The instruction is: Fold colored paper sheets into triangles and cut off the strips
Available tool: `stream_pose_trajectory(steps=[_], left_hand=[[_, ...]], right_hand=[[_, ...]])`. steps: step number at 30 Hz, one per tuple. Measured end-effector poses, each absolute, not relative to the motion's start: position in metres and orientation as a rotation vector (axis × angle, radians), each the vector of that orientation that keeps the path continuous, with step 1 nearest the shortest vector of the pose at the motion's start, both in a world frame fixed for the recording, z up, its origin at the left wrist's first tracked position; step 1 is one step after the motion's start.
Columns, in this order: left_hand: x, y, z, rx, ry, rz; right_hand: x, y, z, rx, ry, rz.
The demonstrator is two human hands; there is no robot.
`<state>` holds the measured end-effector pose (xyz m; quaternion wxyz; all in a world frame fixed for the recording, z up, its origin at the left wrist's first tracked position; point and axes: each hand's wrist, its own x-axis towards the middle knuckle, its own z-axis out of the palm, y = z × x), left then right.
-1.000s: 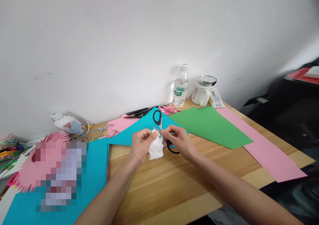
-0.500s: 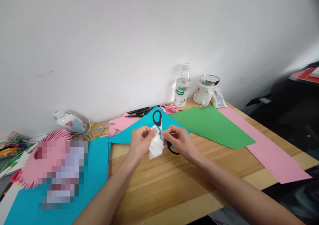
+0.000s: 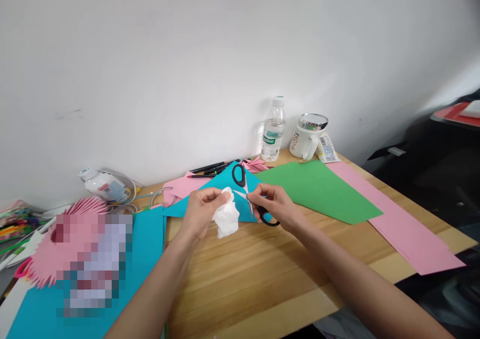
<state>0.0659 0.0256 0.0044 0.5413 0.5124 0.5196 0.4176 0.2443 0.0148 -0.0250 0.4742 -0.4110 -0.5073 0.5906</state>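
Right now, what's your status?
Left hand pinching white tissue. Right hand gripping opened scissors, blades apart. Nothing visible between tissue and blades.

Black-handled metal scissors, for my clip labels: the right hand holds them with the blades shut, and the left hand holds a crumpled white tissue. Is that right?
The black-handled metal scissors aren't shut: the head view shows their blades spread apart. The right hand does hold them, and the left hand the crumpled white tissue.
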Motion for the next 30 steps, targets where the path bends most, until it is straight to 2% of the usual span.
stream_pose_trajectory(steps=[6,14,20,30], left_hand=[[0.069,0.024,0.0,1.283,1.277,1.065],[0.085,0.014,-0.008,1.265,1.272,1.11],[0.088,0.013,-0.008,1.094,1.198,1.118],[0.096,0.008,-0.017,0.911,1.18,1.227]], right_hand=[[0.241,0.013,-0.027,-0.951,-1.187,1.47],[0.229,0.006,-0.035,-1.03,-1.281,1.263],[0.229,0.006,-0.036,-0.983,-1.189,1.431],[0.22,0.0,-0.039,-1.056,-1.088,1.334]])
